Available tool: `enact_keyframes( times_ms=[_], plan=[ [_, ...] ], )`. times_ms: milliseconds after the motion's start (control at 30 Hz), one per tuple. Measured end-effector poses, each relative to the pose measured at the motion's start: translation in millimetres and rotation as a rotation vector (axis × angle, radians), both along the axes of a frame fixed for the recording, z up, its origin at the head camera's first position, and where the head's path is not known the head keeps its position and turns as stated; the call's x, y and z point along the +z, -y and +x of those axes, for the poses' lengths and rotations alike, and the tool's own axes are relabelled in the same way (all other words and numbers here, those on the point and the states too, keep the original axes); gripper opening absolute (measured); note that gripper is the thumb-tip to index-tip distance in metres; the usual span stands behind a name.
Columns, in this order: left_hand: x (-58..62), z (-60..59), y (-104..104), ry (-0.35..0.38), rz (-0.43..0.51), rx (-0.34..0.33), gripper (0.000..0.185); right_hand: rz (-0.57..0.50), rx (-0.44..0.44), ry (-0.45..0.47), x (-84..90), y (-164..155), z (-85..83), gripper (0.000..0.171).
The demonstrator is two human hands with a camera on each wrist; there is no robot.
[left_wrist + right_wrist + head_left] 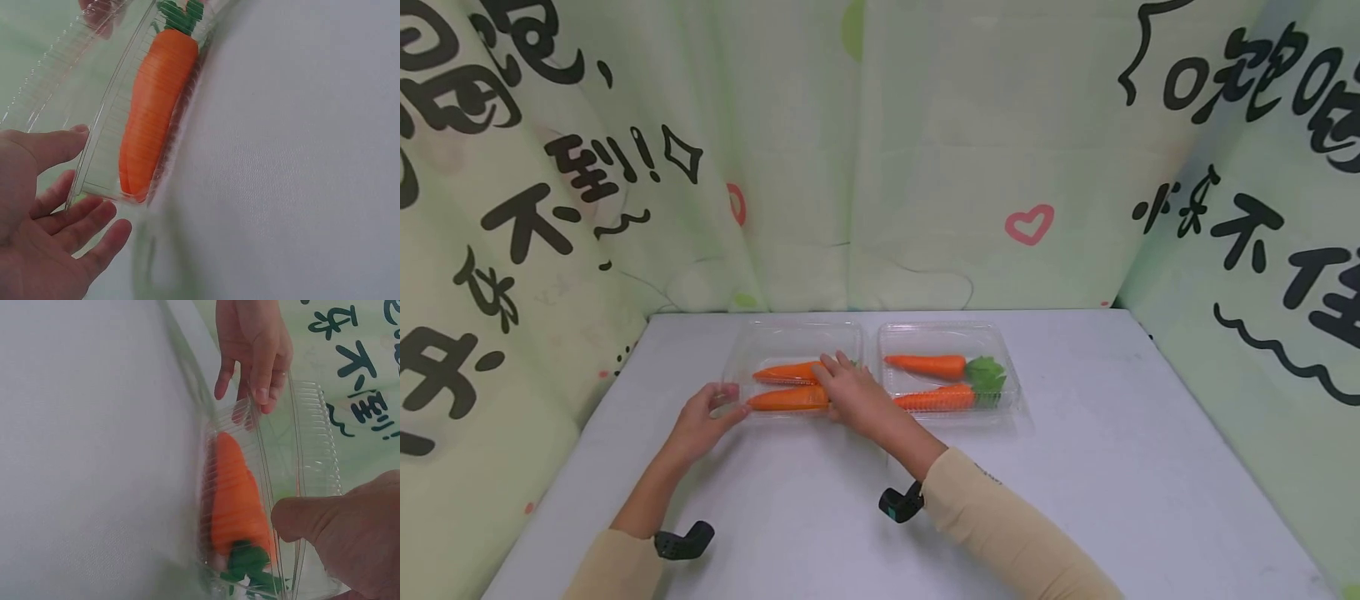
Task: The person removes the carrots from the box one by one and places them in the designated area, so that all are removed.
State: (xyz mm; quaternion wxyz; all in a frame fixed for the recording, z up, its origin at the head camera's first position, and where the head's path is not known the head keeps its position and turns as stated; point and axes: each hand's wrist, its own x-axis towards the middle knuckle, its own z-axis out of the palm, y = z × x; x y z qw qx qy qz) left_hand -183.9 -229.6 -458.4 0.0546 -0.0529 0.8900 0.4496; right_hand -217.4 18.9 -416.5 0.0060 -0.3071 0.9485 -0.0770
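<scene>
My left hand [700, 425] holds the left end of a clear plastic box [790, 337], its thumb on the rim and its fingers at the end wall. At the box's other end, my right hand [857, 398] grips it with the thumb [294, 519] along the front rim. Two orange carrots lie inside, a front carrot [786, 398] and a rear carrot [778, 372], tips to the left. My right hand hides their green tops in the head view; the front carrot's leaves [250, 562] show in the right wrist view.
Right of it stands a second clear box [940, 333] with an upper carrot [925, 365] and a lower carrot [936, 398], leaves to the right. Both boxes sit near the far edge of the white table [820, 508]. A printed pale green curtain [925, 167] surrounds the table's back and sides.
</scene>
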Motion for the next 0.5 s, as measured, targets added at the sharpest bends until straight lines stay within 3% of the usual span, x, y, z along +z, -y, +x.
enact_keyframes(
  times_ms=[100,233,300,367,500],
  plan=[
    [-6.0,-2.8,1.0,-0.017,-0.007,0.023,0.059,0.013,-0.003,0.003,-0.2,0.7,0.3,0.058],
    [-31.6,-15.5,10.5,-0.052,-0.031,0.025,0.064,0.02,-0.005,-0.008,-0.6,1.4,1.6,0.054],
    [-38.9,-19.2,12.5,-0.064,-0.041,0.036,0.065,0.019,-0.006,-0.015,-0.8,1.3,2.3,0.053],
    [-36.7,-18.9,11.8,-0.059,-0.041,0.023,0.065,0.019,-0.006,-0.015,-1.0,1.3,2.7,0.052],
    [-11.7,-8.1,1.5,-0.019,-0.009,0.038,0.055,0.013,-0.004,-0.005,-1.0,0.8,2.6,0.053]
  ],
)
